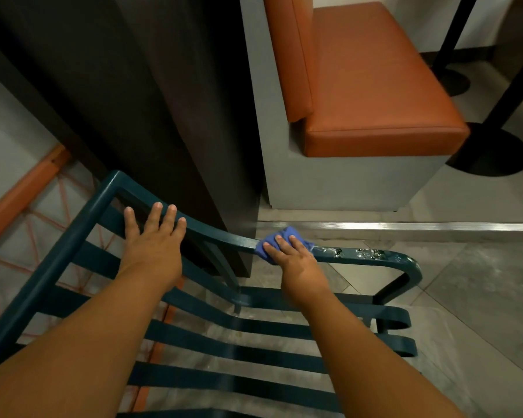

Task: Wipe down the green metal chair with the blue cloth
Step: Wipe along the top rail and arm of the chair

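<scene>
On the curved armrest of the green metal chair (372, 255) the right hand (293, 257) presses the blue cloth (284, 236), fingers curled over it so that only its edges show around them. Further left along the same top rail the left hand (154, 236) lies flat, fingers straight and spread, holding nothing. Chipped, pale patches mark the armrest just right of the cloth. Both forearms cover part of the seat slats, and the chair's lower part is cut off at the bottom edge. Beyond stand a dark panel (151, 101) and an orange cushioned bench (375, 86); black pole bases (492, 152) sit at the far right, their tops out of view.
</scene>
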### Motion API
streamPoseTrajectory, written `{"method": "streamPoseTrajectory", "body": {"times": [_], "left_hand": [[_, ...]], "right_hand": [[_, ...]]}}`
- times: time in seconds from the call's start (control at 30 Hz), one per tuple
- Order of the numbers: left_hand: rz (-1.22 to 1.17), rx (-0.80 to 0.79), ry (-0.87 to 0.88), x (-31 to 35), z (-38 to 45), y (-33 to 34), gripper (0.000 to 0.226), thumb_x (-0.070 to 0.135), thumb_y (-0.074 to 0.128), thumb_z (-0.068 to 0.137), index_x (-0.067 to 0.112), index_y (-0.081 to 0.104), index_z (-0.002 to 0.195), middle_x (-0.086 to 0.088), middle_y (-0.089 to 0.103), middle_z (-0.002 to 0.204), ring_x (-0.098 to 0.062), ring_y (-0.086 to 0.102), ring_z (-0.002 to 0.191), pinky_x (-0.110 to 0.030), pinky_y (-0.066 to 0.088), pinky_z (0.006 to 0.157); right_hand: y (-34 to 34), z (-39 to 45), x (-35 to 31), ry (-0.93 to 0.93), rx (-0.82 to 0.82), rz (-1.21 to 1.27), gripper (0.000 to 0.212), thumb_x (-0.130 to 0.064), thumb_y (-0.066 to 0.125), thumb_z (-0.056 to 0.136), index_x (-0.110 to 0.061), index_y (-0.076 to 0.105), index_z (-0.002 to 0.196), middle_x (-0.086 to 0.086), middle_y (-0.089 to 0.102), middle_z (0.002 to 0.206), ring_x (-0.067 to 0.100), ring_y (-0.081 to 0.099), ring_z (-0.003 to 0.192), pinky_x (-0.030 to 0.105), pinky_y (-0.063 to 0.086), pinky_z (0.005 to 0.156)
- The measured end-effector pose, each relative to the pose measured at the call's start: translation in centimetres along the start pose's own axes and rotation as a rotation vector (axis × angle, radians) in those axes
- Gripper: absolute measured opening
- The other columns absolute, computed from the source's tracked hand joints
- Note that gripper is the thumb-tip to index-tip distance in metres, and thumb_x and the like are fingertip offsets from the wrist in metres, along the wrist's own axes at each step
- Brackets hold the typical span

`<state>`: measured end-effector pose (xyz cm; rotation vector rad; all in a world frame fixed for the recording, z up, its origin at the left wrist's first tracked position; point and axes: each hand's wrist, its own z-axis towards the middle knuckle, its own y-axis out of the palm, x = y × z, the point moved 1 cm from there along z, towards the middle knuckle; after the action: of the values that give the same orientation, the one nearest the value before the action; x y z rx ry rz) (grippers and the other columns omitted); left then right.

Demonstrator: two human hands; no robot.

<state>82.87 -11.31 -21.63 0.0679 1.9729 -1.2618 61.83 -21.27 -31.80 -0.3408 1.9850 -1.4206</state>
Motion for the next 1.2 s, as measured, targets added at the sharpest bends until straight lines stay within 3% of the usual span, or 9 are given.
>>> {"method": "streamPoseTrajectory", "body": {"times": [0.23,0.37,0.57,0.7,0.83,0.97,1.07,1.13,1.2], "left_hand": [[-0.003,-0.014,-0.006,0.3,-0.2,-0.5,0.090,0.024,0.052,0.087,0.024,-0.014,0.148,-0.006,-0.026,0.154,-0.032,-0.026,0.140,-0.066,-0.018,0.102],[-0.002,-0.032,-0.002,0.4,-0.6,-1.1,0.089,0.024,0.052,0.088,0.023,-0.013,0.148,-0.006,-0.025,0.155,-0.031,-0.025,0.140,-0.066,-0.015,0.105],[-0.163,-0.058,0.079,0.5,-0.7,-2.2,0.077,0.033,0.045,0.091,0.029,-0.005,0.150,0.000,-0.016,0.158,-0.023,-0.016,0.144,-0.064,-0.013,0.107],[-0.309,-0.007,0.220,2.6,-1.4,-2.4,0.079,0.032,0.046,0.091,0.032,-0.008,0.149,0.005,-0.016,0.158,-0.018,-0.014,0.144,-0.060,-0.014,0.108],[-0.371,-0.037,0.283,5.2,-1.4,-2.8,0.077,0.028,0.045,0.092,0.032,-0.007,0.149,0.005,-0.012,0.159,-0.018,-0.015,0.144,-0.059,-0.015,0.108],[-0.329,-0.118,0.329,7.2,-1.3,-3.0,0.074,0.027,0.045,0.094,0.031,-0.003,0.150,0.004,-0.011,0.159,-0.020,-0.014,0.144,-0.062,-0.011,0.110],[-0.312,-0.162,0.327,8.3,-1.2,-3.2,0.075,0.025,0.046,0.093,0.031,-0.002,0.150,0.003,-0.010,0.159,-0.022,-0.013,0.145,-0.063,-0.011,0.109],[-0.299,-0.185,0.329,8.9,-1.0,-3.2,0.077,0.024,0.048,0.093,0.033,-0.003,0.149,0.002,-0.011,0.159,-0.024,-0.013,0.145,-0.064,-0.010,0.109],[-0.286,-0.202,0.327,9.5,-0.7,-3.2,0.079,0.022,0.048,0.092,0.036,-0.006,0.149,0.002,-0.013,0.159,-0.024,-0.012,0.145,-0.065,-0.011,0.108]], "right_hand": [[-0.3,-0.5,-0.6,0.138,0.024,0.014,0.082,-0.002,0.051,0.088,-0.031,0.007,0.151,0.002,-0.002,0.161,0.032,-0.009,0.145,0.049,-0.001,0.116],[-1.3,-0.6,1.3,-0.025,-0.090,-0.071,0.088,-0.001,0.056,0.086,-0.037,0.008,0.150,-0.005,0.000,0.161,0.028,-0.004,0.146,0.049,0.010,0.116],[-2.1,-1.0,1.1,-0.004,-0.046,-0.023,0.084,-0.004,0.062,0.085,-0.035,0.017,0.149,-0.001,0.016,0.159,0.031,0.011,0.144,0.051,0.023,0.112],[-3.9,-0.9,1.2,0.091,0.192,0.334,0.054,-0.006,0.057,0.089,-0.028,0.042,0.136,0.007,0.056,0.126,0.027,0.049,0.117,0.042,0.047,0.097],[-4.2,-1.0,0.7,0.109,0.460,0.307,0.037,-0.026,0.055,0.092,-0.023,0.049,0.129,0.006,0.060,0.117,0.023,0.047,0.108,0.038,0.046,0.090],[-1.6,-0.3,0.2,0.067,0.256,0.055,0.045,-0.041,0.047,0.094,-0.028,0.041,0.136,0.007,0.049,0.133,0.029,0.038,0.120,0.045,0.034,0.100],[0.4,0.7,0.2,0.050,0.103,-0.060,0.059,-0.043,0.039,0.098,-0.032,0.012,0.150,0.008,0.015,0.158,0.038,0.004,0.144,0.058,0.000,0.113],[0.4,1.6,0.5,0.020,0.061,-0.087,0.063,-0.043,0.039,0.098,-0.032,0.005,0.150,0.009,0.016,0.158,0.038,0.007,0.144,0.060,0.004,0.113],[-0.8,2.4,0.9,-0.001,0.013,-0.103,0.062,-0.044,0.042,0.096,-0.029,0.013,0.148,0.012,0.034,0.148,0.036,0.029,0.136,0.058,0.021,0.110]]}}
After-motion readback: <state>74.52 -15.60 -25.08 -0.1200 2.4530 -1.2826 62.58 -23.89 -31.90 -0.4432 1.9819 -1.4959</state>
